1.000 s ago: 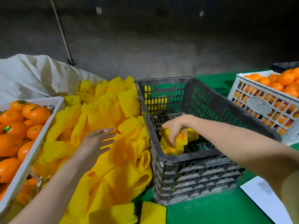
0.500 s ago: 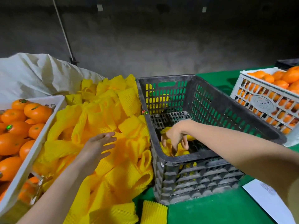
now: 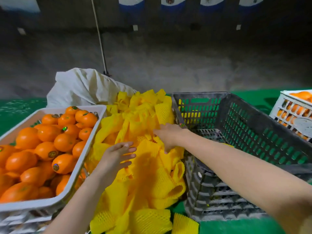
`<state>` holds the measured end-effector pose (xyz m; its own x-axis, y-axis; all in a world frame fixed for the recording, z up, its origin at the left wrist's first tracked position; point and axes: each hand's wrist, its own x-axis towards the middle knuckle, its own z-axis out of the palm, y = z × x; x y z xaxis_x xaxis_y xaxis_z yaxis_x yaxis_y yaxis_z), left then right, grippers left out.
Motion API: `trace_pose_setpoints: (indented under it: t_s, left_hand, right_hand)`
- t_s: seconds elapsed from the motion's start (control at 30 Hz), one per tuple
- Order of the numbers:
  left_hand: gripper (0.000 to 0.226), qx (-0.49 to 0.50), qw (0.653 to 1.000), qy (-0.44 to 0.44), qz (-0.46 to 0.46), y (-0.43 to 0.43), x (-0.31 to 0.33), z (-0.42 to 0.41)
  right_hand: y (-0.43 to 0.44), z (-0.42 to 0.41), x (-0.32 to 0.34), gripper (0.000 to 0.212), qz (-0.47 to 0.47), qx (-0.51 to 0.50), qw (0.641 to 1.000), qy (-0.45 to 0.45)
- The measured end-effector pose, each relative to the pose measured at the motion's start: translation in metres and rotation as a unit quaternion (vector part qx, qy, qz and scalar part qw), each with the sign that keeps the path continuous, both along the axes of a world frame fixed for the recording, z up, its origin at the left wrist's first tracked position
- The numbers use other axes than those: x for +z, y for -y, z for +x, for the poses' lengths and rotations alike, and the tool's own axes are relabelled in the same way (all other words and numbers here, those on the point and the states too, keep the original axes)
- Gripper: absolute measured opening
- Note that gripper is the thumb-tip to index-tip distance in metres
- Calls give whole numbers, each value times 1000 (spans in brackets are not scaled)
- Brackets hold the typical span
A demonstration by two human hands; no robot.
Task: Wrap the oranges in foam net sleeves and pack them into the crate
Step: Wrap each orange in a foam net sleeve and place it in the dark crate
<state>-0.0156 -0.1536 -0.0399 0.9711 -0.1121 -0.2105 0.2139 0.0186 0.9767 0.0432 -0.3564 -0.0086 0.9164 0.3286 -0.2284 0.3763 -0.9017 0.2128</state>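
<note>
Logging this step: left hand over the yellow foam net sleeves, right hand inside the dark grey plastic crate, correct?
No: head view shows the right hand outside the dark grey plastic crate, on the yellow foam net sleeves; left hand is over them.

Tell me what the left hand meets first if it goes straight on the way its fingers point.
The left hand would likely meet the pile of foam net sleeves just past its fingertips; the right hand lies further along, depth unclear.
</note>
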Motion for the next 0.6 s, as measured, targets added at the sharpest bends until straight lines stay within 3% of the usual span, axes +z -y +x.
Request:
trace_pose_setpoints:
  t_s: [0.07, 0.13, 0.2, 0.33, 0.5, 0.53, 0.6]
  left_hand:
    - [18, 7, 1000, 3, -5, -7, 2, -7]
    - [18, 9, 1000, 9, -10, -16, 5, -14]
    - [20, 11, 1000, 24, 0, -22, 7, -21]
    - [27, 19, 986, 132, 101, -28, 15, -28]
    - [72, -33, 914, 306, 264, -28, 31, -20]
    - [70, -43, 899, 328, 288, -27, 32, -17]
    - [42, -25, 885, 353, 302, -24, 33, -13]
  right_hand:
    - [-2, 4, -10, 84, -68, -23, 997, -24]
    - [-2, 8, -13, 55, -58, -23, 998, 16]
    - [-2, 8, -7, 33, -10, -13, 996, 90]
    - [-17, -8, 19, 37, 164, 2, 971, 173]
    - [-47, -51, 55, 29, 303, 139, 926, 180]
    - [-54, -57, 59, 29, 321, 159, 916, 180]
    - [-66, -65, 61, 33, 358, 169, 900, 180]
